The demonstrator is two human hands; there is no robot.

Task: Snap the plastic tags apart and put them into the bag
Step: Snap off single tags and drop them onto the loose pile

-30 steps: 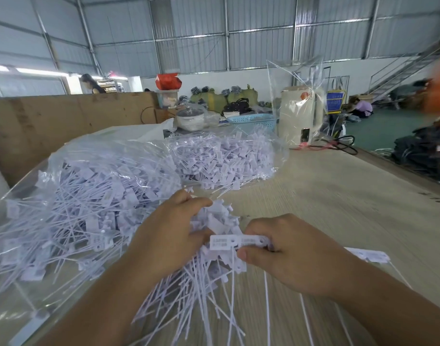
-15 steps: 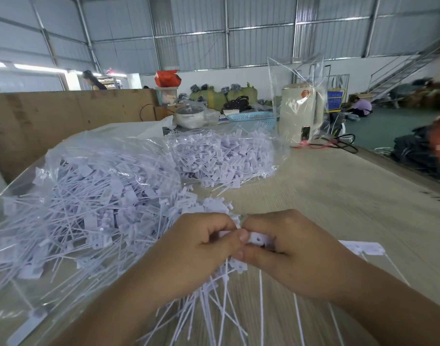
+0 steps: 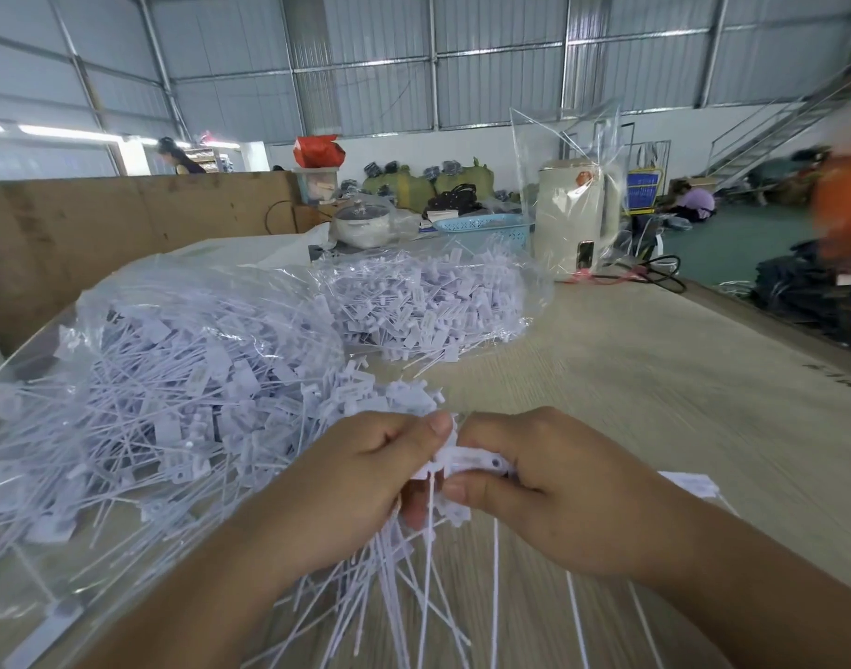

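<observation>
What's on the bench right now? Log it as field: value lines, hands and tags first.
left hand: pinches the left end of the tag strip
right hand: pinches the strip's right end
tag strip: white, held between both hands, tails hanging down
near bag: clear, full of white tags, left of the hands
far bag: clear, holds tags, behind
table: light wood
</observation>
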